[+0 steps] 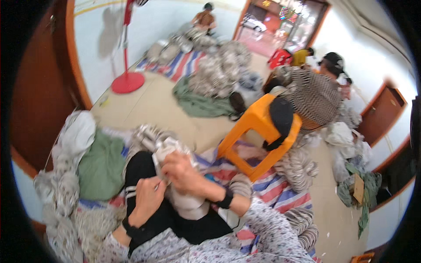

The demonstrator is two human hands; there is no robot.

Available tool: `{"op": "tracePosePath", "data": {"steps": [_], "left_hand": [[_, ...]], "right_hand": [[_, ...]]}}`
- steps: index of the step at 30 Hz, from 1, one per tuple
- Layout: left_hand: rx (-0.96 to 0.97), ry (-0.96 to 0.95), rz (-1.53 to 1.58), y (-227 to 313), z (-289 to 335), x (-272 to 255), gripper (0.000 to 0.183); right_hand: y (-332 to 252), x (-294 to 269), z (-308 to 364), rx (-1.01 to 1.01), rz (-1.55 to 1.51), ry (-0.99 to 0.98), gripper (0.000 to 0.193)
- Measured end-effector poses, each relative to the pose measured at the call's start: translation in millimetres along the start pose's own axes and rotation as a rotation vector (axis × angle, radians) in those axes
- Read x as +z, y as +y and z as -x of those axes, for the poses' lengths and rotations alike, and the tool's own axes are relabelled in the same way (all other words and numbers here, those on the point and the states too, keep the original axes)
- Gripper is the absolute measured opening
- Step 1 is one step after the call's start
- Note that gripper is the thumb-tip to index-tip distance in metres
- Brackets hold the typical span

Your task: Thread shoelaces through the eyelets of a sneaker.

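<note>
Hands (149, 199) (177, 171) work white bundle (189, 205); cap (332, 59) bears blurred mark (340, 64).

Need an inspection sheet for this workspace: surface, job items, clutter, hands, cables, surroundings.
Surface: black trousers on the wearer's lap; striped sheeting on the pale floor.
Job's things: pale material over the lap, exact kind unclear.
Clutter: coiled grey-white bundles, green cloth at left, orange stool with black cap on it.
Left hand: fingers curled, at the pale material; grip unclear.
Right hand: at the pale material, fingers bent; grip unclear.
Cables: nothing seen clearly.
Surroundings: co-worker in patterned top beyond the stool, other people farther back; red stand near the wall.
</note>
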State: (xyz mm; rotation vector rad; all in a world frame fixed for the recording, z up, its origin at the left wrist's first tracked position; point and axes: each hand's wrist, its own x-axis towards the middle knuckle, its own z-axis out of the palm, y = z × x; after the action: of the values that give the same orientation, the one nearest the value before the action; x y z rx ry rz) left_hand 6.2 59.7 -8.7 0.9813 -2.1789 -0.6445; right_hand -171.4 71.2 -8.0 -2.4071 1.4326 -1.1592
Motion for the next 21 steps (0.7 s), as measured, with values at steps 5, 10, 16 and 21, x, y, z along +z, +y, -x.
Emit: {"op": "tracePosePath", "data": {"steps": [5,10,16,21], "left_hand": [[-0.015,0.026,0.034,-6.4,5.3,6.8,0.023],[-0.162,-0.112,0.170,-17.4,11.9,-0.7,0.024],[0.051,-0.024,0.114,-22.3,13.1,3.4,0.023],[-0.070,-0.066,0.144,-27.4,11.3,7.3,0.024]], "right_hand": [[-3.8,11.2,7.3,0.008,-0.120,0.025,0.017],[-4.4,15.4,12.1,0.027,-0.131,0.044,0.015],[-10.0,15.7,11.9,0.065,-0.137,0.015,0.014],[-6.7,14.4,5.4,0.128,-0.149,-0.090,0.014]]}}
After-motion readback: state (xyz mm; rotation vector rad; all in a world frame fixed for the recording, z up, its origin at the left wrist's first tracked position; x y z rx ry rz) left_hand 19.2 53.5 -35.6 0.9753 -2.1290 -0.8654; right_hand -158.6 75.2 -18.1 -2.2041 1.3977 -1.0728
